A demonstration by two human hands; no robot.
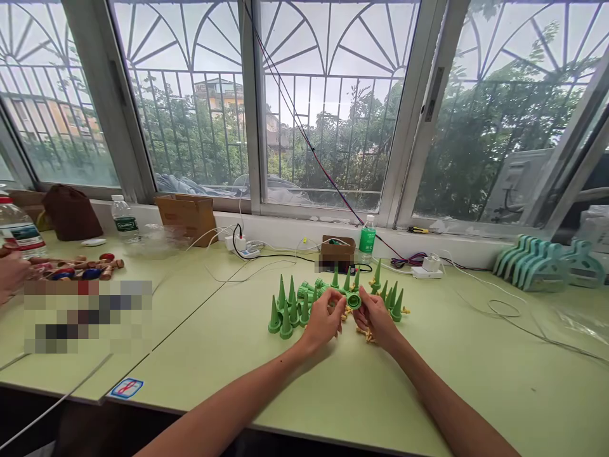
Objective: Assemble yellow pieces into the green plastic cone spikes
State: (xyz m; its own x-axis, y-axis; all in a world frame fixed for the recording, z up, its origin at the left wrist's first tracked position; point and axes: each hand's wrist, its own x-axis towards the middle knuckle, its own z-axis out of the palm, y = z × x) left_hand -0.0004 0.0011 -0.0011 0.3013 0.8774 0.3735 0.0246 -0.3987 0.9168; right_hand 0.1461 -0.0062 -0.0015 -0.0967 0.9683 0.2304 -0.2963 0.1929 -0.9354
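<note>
Near the middle of the table, my right hand [378, 315] is closed around a green plastic spike [353, 301], whose round hollow base faces me. Just left of that base is my left hand [325, 316], its thumb and fingers pinched together. Whatever it grips, if anything, is too small to make out. Similar cone-shaped spikes [285, 322] stand upright to the left, several more [396, 306] to the right, and some lie on their sides behind my hands. Small yellow parts [366, 334] are scattered beneath and beside my right hand.
A small brown box [337, 252] and a green-labelled bottle [367, 238] stand behind the spikes. Cables and a power strip [426, 271] run along the wall. Teal hangers [533, 265] stand at right. Another person's hand [13, 274] is at far left near wooden pieces [90, 269].
</note>
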